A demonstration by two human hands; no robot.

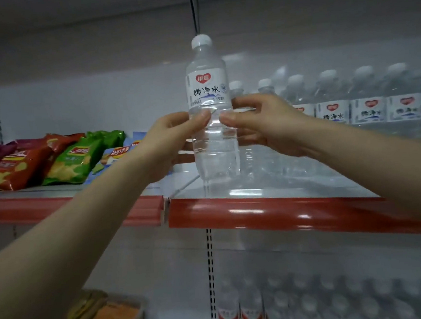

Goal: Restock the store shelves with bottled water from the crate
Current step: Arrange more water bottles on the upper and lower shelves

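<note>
My left hand (pixel 169 137) and right hand (pixel 265 126) each curl fingers and thumb around the middle of the water bottle (pixel 209 103), one from each side, I think to keep it upright with the label forward. Its base is low over the shelf (pixel 272 212); whether it touches, I cannot tell. The open spot lies between the row of bottles (pixel 367 105) beyond my right hand and the chip bags (pixel 51 160) beyond my left.

Dim, soft focus — blurred, bowed edges
</note>
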